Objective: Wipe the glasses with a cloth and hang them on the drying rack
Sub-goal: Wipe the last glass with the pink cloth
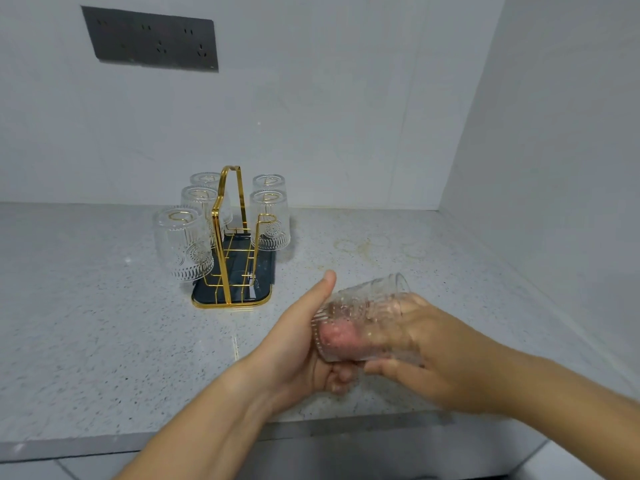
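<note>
Right at the front edge of the worktop, both hands are on one ribbed glass, held on its side just above the surface. The left hand has its thumb sticking up along the rim end, and its fingers are curled under the glass. The right hand is wrapped around the other end, a bit blurry but clearly gripping. There's something pink bunched up inside the glass, looks like the cloth; can't tell which hand is actually working it.

Further back sits the gold wire drying rack on its dark tray. Five glasses hang on it upside down, three on the left with the nearest one biggest in view, and two on the right. The front right prong is bare. Up on the wall is a dark socket panel.
</note>
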Demonstrator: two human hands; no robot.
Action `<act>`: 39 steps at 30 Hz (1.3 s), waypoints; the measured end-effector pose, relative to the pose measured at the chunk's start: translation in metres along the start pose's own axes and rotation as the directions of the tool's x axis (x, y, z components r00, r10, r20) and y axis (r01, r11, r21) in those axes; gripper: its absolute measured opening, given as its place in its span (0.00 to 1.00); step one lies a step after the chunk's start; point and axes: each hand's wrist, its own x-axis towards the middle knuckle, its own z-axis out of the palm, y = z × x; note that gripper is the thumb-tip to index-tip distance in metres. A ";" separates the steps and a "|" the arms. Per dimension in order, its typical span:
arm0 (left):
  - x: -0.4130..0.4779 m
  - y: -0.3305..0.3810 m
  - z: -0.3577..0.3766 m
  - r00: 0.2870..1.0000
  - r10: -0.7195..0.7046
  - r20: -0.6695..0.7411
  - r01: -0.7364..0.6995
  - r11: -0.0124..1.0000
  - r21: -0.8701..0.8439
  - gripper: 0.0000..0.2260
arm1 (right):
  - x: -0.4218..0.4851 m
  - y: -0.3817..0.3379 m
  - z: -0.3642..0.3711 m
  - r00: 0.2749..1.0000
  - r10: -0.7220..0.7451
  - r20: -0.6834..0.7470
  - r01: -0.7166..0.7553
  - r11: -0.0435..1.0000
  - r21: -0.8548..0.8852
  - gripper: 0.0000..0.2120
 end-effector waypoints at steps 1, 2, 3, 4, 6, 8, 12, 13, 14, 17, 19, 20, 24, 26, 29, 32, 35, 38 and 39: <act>0.000 -0.001 -0.001 0.999 0.037 0.027 -0.038 0.999 0.025 0.34 | 0.000 0.000 -0.001 0.996 0.071 -0.049 -0.060 0.979 0.196 0.14; 0.001 -0.004 -0.001 0.996 0.089 0.025 -0.090 0.995 0.041 0.34 | 0.000 0.000 -0.003 0.986 0.154 -0.057 -0.118 0.908 0.401 0.12; 0.003 -0.007 -0.001 0.988 0.153 -0.008 -0.153 0.986 0.068 0.34 | -0.001 -0.001 -0.004 0.978 0.204 -0.030 -0.147 0.790 0.595 0.10; 0.004 -0.012 -0.002 0.972 0.225 -0.065 -0.216 0.969 0.122 0.33 | -0.001 -0.004 -0.004 0.974 0.226 0.002 -0.152 0.649 0.745 0.10; 0.004 -0.019 -0.001 0.922 0.360 -0.139 -0.318 0.913 0.257 0.28 | -0.002 -0.010 -0.002 0.965 0.259 0.040 -0.158 0.454 0.877 0.10; 0.004 -0.023 0.002 0.890 0.420 -0.177 -0.363 0.888 0.283 0.22 | -0.002 -0.016 0.000 0.963 0.267 0.042 -0.151 0.402 0.903 0.11; 0.007 -0.017 0.006 0.916 0.295 -0.273 -0.271 0.955 0.122 0.26 | -0.006 -0.015 0.001 0.955 0.297 0.001 -0.159 0.506 0.848 0.11; 0.007 -0.014 0.006 0.939 0.215 -0.267 -0.208 0.977 0.055 0.27 | -0.007 -0.011 0.001 0.943 0.331 -0.039 -0.166 0.566 0.808 0.11; 0.006 -0.011 0.006 0.965 0.119 -0.235 -0.130 0.991 -0.033 0.26 | -0.008 -0.008 0.000 0.932 0.351 -0.090 -0.170 0.643 0.747 0.11; 0.003 -0.004 0.010 0.984 -0.145 -0.102 0.116 0.962 -0.248 0.25 | -0.013 0.000 0.004 0.960 0.213 -0.180 -0.144 0.932 0.332 0.13; 0.004 -0.005 0.010 0.975 -0.210 -0.065 0.193 0.959 -0.210 0.28 | -0.013 0.002 0.007 0.989 0.085 -0.118 -0.071 0.990 0.121 0.16; 0.005 -0.005 0.010 0.974 -0.220 -0.061 0.207 0.964 -0.164 0.29 | -0.014 0.001 0.007 0.994 0.070 -0.079 -0.062 0.993 0.099 0.17; 0.005 -0.005 0.007 0.982 -0.167 -0.082 0.164 0.986 -0.041 0.31 | -0.014 -0.002 0.010 0.995 0.104 0.007 -0.102 0.957 0.272 0.16; 0.005 -0.006 0.005 0.992 -0.092 -0.089 0.096 0.995 0.040 0.31 | -0.015 -0.006 0.011 0.988 0.156 -0.002 -0.140 0.891 0.432 0.15; 0.007 -0.010 0.003 0.992 0.085 -0.094 -0.067 0.982 0.175 0.33 | -0.013 -0.011 0.010 0.971 0.239 0.000 -0.181 0.736 0.653 0.12; 0.005 -0.019 0.004 0.939 0.305 -0.158 -0.237 0.909 0.344 0.26 | -0.008 -0.012 0.007 0.935 0.346 0.079 -0.227 0.411 0.883 0.12; 0.005 -0.025 0.006 0.891 0.411 -0.195 -0.330 0.878 0.347 0.27 | -0.009 -0.015 0.005 0.933 0.349 0.087 -0.232 0.399 0.887 0.11; 0.007 -0.019 0.008 0.935 0.251 -0.251 -0.231 0.967 0.106 0.27 | -0.011 -0.017 0.004 0.938 0.343 -0.056 -0.214 0.696 0.686 0.09; 0.006 -0.018 0.009 0.955 0.183 -0.233 -0.181 0.983 0.032 0.25 | -0.012 -0.016 0.003 0.935 0.342 -0.097 -0.208 0.746 0.632 0.10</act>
